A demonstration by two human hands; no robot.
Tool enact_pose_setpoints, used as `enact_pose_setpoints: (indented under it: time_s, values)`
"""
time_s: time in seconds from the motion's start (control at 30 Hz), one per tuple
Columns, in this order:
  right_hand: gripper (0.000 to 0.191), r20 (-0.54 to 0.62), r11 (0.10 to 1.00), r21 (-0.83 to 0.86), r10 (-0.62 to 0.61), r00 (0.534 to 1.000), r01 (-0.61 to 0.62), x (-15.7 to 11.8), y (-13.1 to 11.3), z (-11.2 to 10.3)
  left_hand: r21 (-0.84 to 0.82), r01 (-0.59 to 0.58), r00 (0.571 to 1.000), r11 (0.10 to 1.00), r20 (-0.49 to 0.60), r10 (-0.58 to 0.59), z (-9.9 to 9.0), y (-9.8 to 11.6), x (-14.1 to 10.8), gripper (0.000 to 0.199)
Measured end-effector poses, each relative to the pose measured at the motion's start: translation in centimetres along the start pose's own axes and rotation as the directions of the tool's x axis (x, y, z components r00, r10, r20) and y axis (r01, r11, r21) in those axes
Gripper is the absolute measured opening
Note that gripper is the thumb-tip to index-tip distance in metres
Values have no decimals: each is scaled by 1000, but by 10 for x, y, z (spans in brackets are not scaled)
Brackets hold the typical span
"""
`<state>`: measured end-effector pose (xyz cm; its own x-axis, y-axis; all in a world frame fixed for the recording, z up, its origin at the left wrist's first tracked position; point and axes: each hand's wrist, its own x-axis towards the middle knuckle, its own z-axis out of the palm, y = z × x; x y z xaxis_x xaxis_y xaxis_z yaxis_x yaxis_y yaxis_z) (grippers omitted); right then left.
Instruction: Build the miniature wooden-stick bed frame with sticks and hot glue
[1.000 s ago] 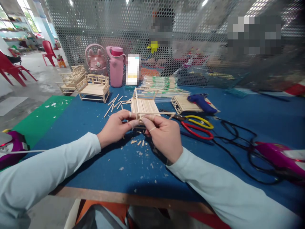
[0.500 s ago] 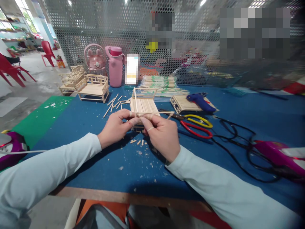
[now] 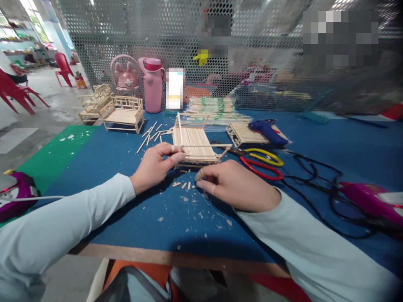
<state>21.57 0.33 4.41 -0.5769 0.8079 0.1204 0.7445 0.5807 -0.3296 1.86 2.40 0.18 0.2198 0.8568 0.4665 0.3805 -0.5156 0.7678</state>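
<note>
A half-built miniature bench (image 3: 197,140) of thin wooden sticks stands in front of me, with upright posts and a long stick across its near side. My left hand (image 3: 159,165) is closed in a pinch at the bench's near left corner, thumb and forefinger on the frame. Just right of the short cut stick pieces (image 3: 184,185), my right hand (image 3: 234,184) is low over the table. Its thumb and forefinger are drawn together, but whatever lies between them is too small to make out. Both hands wear pale finger covers.
Red-and-yellow-handled scissors (image 3: 262,161) lie right of the bench. Behind them a blue glue gun (image 3: 267,132) rests on another stick model (image 3: 241,133). Black cables (image 3: 311,184) cross the right side. Loose sticks (image 3: 151,135), a finished miniature bench (image 3: 124,115) and a pink bottle (image 3: 153,88) stand left and behind.
My right hand has left the bench's near edge and moved right and down towards the cut pieces. My left hand stays at the corner. More of the bench seat shows.
</note>
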Motion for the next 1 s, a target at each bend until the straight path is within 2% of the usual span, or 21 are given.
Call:
enact_pose_setpoints:
  time_s: [0.07,0.17,0.37,0.63,0.83,0.93,1.0]
  values:
    - [13,-128,1000,-7,0,992,-1,1,-3,3,-9,7,1000,1000,-12,-8,1,0,0,10]
    - [20,-355,999,6,33,934,-33,2,-7,9,-14,14,1000,1000,-21,-14,1,-1,0,9]
    - [25,-472,991,133,42,881,24,10,-7,25,-9,-11,999,1000,-36,11,2,-1,0,9]
    - [25,-479,991,131,33,877,34,12,-8,29,28,-37,999,999,-32,38,2,0,0,10]
    - [24,-509,996,42,84,857,-73,10,-9,24,38,-39,999,999,-26,40,2,0,0,11]
    - [19,-454,995,-34,68,889,-93,6,-9,16,52,-43,999,998,-23,44,2,0,0,12]
    - [17,-390,999,-40,0,921,-17,3,-9,10,53,-47,998,997,-25,49,2,1,0,12]
